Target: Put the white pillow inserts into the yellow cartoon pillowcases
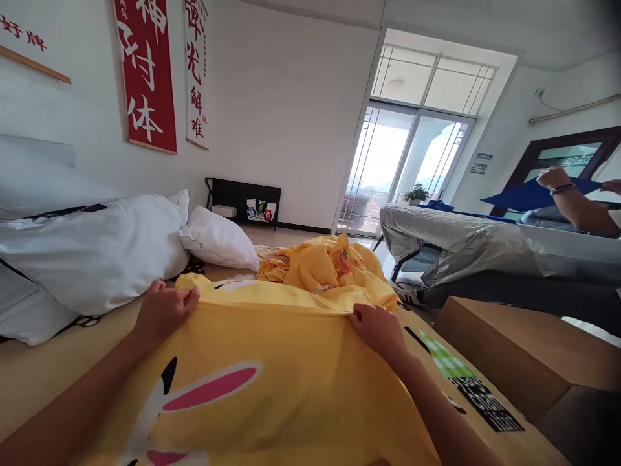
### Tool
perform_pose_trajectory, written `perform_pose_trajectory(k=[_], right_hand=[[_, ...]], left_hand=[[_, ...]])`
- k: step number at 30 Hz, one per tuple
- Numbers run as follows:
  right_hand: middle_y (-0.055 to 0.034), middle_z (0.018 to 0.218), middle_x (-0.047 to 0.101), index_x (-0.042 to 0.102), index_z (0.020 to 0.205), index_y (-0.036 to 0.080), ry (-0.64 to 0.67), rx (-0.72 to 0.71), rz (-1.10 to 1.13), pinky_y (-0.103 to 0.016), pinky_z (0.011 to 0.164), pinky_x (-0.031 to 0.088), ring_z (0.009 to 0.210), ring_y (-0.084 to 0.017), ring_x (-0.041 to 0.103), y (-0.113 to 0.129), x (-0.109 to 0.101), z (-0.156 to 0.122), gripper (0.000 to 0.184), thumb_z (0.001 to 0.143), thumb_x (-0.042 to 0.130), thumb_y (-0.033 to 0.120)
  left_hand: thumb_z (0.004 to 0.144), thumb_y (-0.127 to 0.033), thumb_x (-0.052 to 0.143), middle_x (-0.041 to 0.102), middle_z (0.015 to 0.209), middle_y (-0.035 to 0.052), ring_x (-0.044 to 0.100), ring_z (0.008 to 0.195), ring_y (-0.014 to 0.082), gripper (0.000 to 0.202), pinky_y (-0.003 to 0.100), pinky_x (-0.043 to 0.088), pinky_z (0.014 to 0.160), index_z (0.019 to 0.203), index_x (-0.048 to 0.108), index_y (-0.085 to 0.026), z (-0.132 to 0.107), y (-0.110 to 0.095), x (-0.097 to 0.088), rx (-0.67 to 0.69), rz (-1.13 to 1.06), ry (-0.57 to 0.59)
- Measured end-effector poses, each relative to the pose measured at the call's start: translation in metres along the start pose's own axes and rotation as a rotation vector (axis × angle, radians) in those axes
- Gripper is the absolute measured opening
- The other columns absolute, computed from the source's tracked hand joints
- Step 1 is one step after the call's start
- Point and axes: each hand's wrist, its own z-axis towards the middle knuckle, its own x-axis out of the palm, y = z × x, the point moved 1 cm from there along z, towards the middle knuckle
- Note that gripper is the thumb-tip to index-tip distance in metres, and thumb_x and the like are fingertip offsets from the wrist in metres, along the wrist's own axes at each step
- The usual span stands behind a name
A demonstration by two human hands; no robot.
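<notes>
A yellow pillowcase [291, 369] printed with white rabbit ears is stretched flat in front of me over the bed. My left hand [165, 310] is closed on its upper edge at the left. At the right, my right hand [378, 327] grips the same edge, so the fabric between both fists is taut. Beyond it lies a crumpled heap of yellow printed bedding [320, 262]. A small white pillow [220, 236] rests past my left hand, beside larger white pillows [107, 252]. The lower part of the pillowcase runs out of view.
Under everything is a beige patterned bed sheet [29, 388]. A cardboard box [524, 349] stands to the right of the bed. Behind it is a plastic-covered table [466, 239], where another person's hand [555, 178] holds blue cloth [524, 194]. A low black shelf [242, 194] stands by the wall.
</notes>
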Motion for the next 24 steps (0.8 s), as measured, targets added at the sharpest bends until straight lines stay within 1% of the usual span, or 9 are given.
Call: perform_pose_trajectory(k=[4, 6, 8, 10, 12, 14, 16, 20, 24], right_hand=[[-0.014, 0.087, 0.071, 0.069, 0.075, 0.015, 0.216, -0.038, 0.086, -0.029, 0.067, 0.04, 0.08, -0.021, 0.064, 0.023, 0.046, -0.001, 0.02, 0.081, 0.05, 0.019], [-0.013, 0.085, 0.071, 0.069, 0.074, 0.015, 0.248, -0.058, 0.129, -0.029, 0.068, 0.041, 0.077, -0.02, 0.064, 0.03, 0.066, -0.004, 0.019, 0.079, 0.051, 0.017], [-0.0126, 0.087, 0.071, 0.069, 0.08, 0.015, 0.238, -0.076, 0.175, -0.031, 0.072, 0.043, 0.081, -0.021, 0.064, 0.023, 0.071, -0.005, 0.022, 0.081, 0.048, 0.019], [-0.011, 0.093, 0.071, 0.067, 0.1, 0.016, 0.188, -0.081, 0.327, -0.032, 0.076, 0.046, 0.087, -0.022, 0.064, -0.001, 0.064, -0.006, 0.029, 0.085, 0.044, 0.027], [-0.01, 0.104, 0.07, 0.055, 0.124, 0.019, 0.081, -0.066, 0.673, -0.033, 0.08, 0.049, 0.097, -0.023, 0.064, -0.036, 0.053, -0.01, 0.044, 0.087, 0.042, 0.04], [-0.0113, 0.117, 0.066, 0.046, 0.134, 0.024, -0.056, -0.035, 1.037, -0.037, 0.087, 0.049, 0.11, -0.026, 0.061, -0.073, 0.044, -0.015, 0.056, 0.085, 0.046, 0.052], [-0.0132, 0.122, 0.063, 0.046, 0.134, 0.025, -0.139, 0.008, 1.163, -0.04, 0.091, 0.048, 0.116, -0.029, 0.058, -0.1, 0.036, -0.021, 0.063, 0.081, 0.052, 0.058], [-0.013, 0.128, 0.06, 0.046, 0.135, 0.028, -0.168, -0.005, 0.954, -0.045, 0.09, 0.048, 0.118, -0.031, 0.056, -0.106, 0.018, -0.032, 0.068, 0.077, 0.056, 0.064], [-0.0122, 0.136, 0.055, 0.029, 0.148, 0.028, -0.31, -0.013, 0.697, -0.048, 0.101, 0.039, 0.128, -0.028, 0.048, -0.078, 0.025, -0.036, 0.065, 0.091, 0.033, 0.06]], left_hand=[[0.088, -0.035, 0.026, 0.072, 0.073, 0.0153, 0.065, 0.072, 0.0292, 0.05, 0.046, 0.038, 0.083, 0.068, 0.067, -0.016, -0.015, -0.026, 0.04, 0.054, -0.055, 0.257], [0.089, -0.037, 0.025, 0.071, 0.071, 0.0123, 0.065, 0.071, 0.0269, 0.05, 0.043, 0.04, 0.081, 0.069, 0.066, -0.017, -0.02, -0.027, 0.051, 0.065, -0.122, 0.297], [0.089, -0.044, 0.025, 0.069, 0.068, 0.0086, 0.064, 0.069, 0.0242, 0.051, 0.039, 0.043, 0.078, 0.067, 0.063, -0.018, -0.021, -0.015, 0.047, -0.003, -0.266, 0.271], [0.086, -0.053, 0.029, 0.066, 0.068, 0.0053, 0.062, 0.069, 0.0225, 0.049, 0.034, 0.046, 0.071, 0.068, 0.059, -0.019, -0.023, 0.006, 0.034, -0.109, -0.521, 0.249], [0.082, -0.058, 0.038, 0.068, 0.08, 0.005, 0.064, 0.079, 0.0229, 0.045, 0.031, 0.049, 0.07, 0.079, 0.06, -0.019, -0.031, 0.026, 0.023, -0.188, -0.742, 0.224], [0.079, -0.059, 0.046, 0.069, 0.105, 0.007, 0.063, 0.101, 0.0252, 0.047, 0.033, 0.049, 0.086, 0.098, 0.062, -0.02, -0.044, 0.04, 0.02, -0.203, -0.819, 0.163], [0.077, -0.06, 0.051, 0.063, 0.125, 0.0076, 0.056, 0.118, 0.0272, 0.051, 0.037, 0.044, 0.1, 0.11, 0.061, -0.022, -0.053, 0.048, 0.021, -0.212, -0.796, 0.115], [0.075, -0.059, 0.052, 0.061, 0.128, 0.0075, 0.054, 0.121, 0.0295, 0.052, 0.04, 0.046, 0.098, 0.114, 0.06, -0.024, -0.039, 0.055, 0.009, -0.272, -0.708, 0.169], [0.08, -0.058, 0.048, 0.057, 0.131, 0.0026, 0.053, 0.122, 0.0297, 0.049, 0.042, 0.046, 0.099, 0.119, 0.058, -0.03, -0.01, 0.055, -0.015, -0.278, -0.592, 0.083]])
